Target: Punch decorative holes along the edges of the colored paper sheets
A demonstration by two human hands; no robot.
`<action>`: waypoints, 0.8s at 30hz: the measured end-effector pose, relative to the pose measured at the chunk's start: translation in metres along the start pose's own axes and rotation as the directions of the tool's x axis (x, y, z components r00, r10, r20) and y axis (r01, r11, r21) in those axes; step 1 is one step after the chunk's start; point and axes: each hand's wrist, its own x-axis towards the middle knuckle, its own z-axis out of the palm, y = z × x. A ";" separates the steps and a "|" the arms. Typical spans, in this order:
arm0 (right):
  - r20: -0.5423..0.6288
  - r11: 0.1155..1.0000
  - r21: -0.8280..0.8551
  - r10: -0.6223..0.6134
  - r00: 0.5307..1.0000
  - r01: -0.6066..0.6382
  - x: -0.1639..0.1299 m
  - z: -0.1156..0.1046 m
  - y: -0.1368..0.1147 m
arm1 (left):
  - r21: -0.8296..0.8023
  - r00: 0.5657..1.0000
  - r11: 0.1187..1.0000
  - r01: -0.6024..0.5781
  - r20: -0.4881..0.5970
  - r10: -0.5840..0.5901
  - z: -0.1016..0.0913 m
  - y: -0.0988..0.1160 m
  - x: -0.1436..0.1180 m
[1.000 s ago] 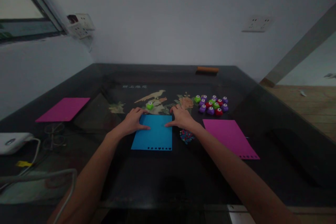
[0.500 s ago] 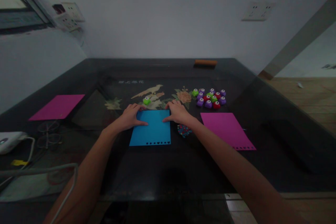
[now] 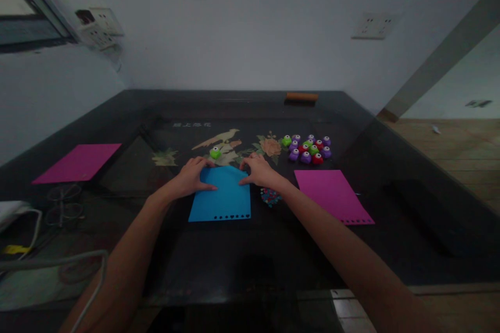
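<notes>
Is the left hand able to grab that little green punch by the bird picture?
Probably yes. The left hand rests on the blue paper, and the green punch sits just beyond its fingers with nothing between.

Blue sheet (image 3: 222,197), magenta sheets (image 3: 332,195), heart-punched edges

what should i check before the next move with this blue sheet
1. Left hand on the blue paper sheet, far left corner: ok.
2. Right hand on the far right corner: ok.
3. Punched row along the sheet's near edge unobstructed: ok.
4. Green paper punch apart from the sheet's far edge: ok.
5. Punched confetti pile off the sheet, beside its right edge: ok.
6. Far edge lying flat or lifted: cannot tell.
</notes>
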 end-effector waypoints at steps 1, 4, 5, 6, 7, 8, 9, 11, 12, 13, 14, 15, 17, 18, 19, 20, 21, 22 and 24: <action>0.005 1.000 0.006 -0.013 1.000 0.013 0.000 0.000 -0.001 | 0.000 1.000 1.000 0.002 0.001 -0.002 0.000 0.000 0.000; 0.014 0.998 0.030 -0.048 0.999 0.048 -0.001 -0.003 -0.006 | -0.010 1.000 1.000 0.009 -0.008 -0.009 0.000 0.000 0.001; 0.017 0.997 0.047 -0.054 0.998 0.053 -0.002 -0.005 -0.008 | -0.015 1.000 1.000 0.012 -0.013 -0.012 0.000 0.001 0.000; 0.022 0.996 0.071 -0.051 0.998 0.049 -0.003 -0.007 -0.011 | -0.022 1.000 1.000 0.017 -0.019 -0.017 0.000 0.002 0.000; 0.031 0.994 0.102 -0.040 0.999 0.036 -0.004 -0.008 -0.013 | -0.031 0.999 0.999 0.023 -0.023 -0.023 0.000 0.003 0.000; 0.043 0.990 0.139 -0.022 0.999 0.016 -0.005 -0.010 -0.015 | -0.042 0.999 0.999 0.029 -0.026 -0.030 -0.001 0.004 -0.001; 0.053 0.984 0.175 -0.002 0.999 -0.008 -0.006 -0.011 -0.016 | -0.055 0.999 0.998 0.035 -0.027 -0.037 -0.001 0.005 -0.001; 0.062 0.970 0.239 0.039 0.997 -0.053 -0.007 -0.011 -0.016 | -0.094 0.998 0.994 0.051 -0.029 -0.054 -0.002 0.006 -0.001; 0.060 0.961 0.268 0.054 0.997 -0.068 -0.007 -0.011 -0.015 | -0.124 0.998 0.991 0.055 -0.032 -0.060 -0.003 0.006 -0.001; 0.057 0.952 0.297 0.065 0.996 -0.079 -0.006 -0.010 -0.013 | -0.161 0.997 0.985 0.056 -0.039 -0.063 -0.003 0.005 -0.001; 0.057 0.940 0.329 0.077 0.995 -0.091 -0.006 -0.009 -0.012 | -0.199 0.996 0.978 0.056 -0.053 -0.067 -0.004 0.004 -0.001; 0.060 0.925 0.366 0.088 0.994 -0.104 -0.005 -0.008 -0.010 | -0.241 0.994 0.969 0.058 -0.072 -0.077 -0.005 0.003 -0.001; 0.080 0.871 0.470 0.116 0.990 -0.140 -0.004 -0.008 -0.007 | -0.350 0.985 0.933 0.083 -0.113 -0.130 -0.008 0.000 0.000; 0.093 0.832 0.531 0.132 0.987 -0.161 -0.004 -0.008 -0.007 | -0.420 0.975 0.901 0.108 -0.134 -0.179 -0.010 0.000 0.001; 0.103 0.788 0.588 0.149 0.984 -0.181 -0.003 -0.008 -0.006 | -0.496 0.960 0.858 0.133 -0.150 -0.236 -0.012 -0.001 0.001; 0.108 0.746 0.637 0.165 0.980 -0.196 -0.003 -0.010 -0.006 | -0.573 0.942 0.806 0.150 -0.164 -0.292 -0.014 -0.001 0.001; 0.103 0.711 0.674 0.180 0.978 -0.202 -0.003 -0.011 -0.006 | -0.641 0.923 0.752 0.155 -0.178 -0.341 -0.015 0.000 0.001; 0.086 0.684 0.702 0.193 0.977 -0.197 -0.003 -0.013 -0.006 | -0.695 0.905 0.703 0.152 -0.189 -0.382 -0.016 0.001 0.001; 0.021 0.661 0.733 0.209 0.978 -0.157 -0.003 -0.017 -0.005 | -0.760 0.884 0.635 0.141 -0.192 -0.426 -0.016 0.005 0.000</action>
